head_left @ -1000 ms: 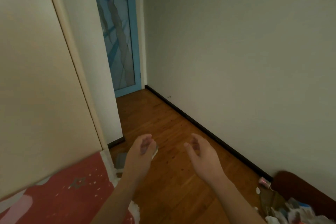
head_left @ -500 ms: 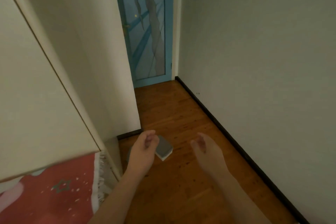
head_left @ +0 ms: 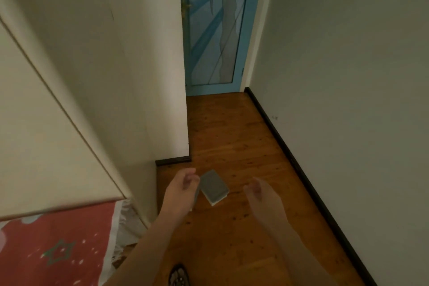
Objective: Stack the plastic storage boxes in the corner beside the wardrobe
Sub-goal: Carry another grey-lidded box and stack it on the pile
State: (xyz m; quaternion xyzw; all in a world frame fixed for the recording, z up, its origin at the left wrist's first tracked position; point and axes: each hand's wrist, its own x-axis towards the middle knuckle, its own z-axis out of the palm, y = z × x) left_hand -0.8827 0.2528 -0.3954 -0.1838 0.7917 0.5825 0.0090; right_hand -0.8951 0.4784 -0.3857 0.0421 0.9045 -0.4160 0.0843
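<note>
No plastic storage box shows in the head view. My left hand (head_left: 181,189) and my right hand (head_left: 261,195) are held out in front of me above the wooden floor (head_left: 232,137), fingers loosely curled, holding nothing. A small grey block with a white edge (head_left: 214,187) lies on the floor between them, just right of my left hand; the hand hides its left end. The cream wardrobe (head_left: 76,100) fills the left side. Its side panel ends at a dark plinth (head_left: 173,160) just beyond my left hand.
A blue glazed door (head_left: 214,30) closes the far end of the narrow passage. A plain wall (head_left: 348,76) with a black skirting board (head_left: 290,153) runs along the right. Red patterned bedding (head_left: 58,246) lies at the lower left. A dark patterned object (head_left: 178,275) sits at the bottom edge.
The view has swung right and moved forward, so the door and wardrobe side look closer. The grey block has come out from behind my left hand. Both hands stay raised and hold nothing.
</note>
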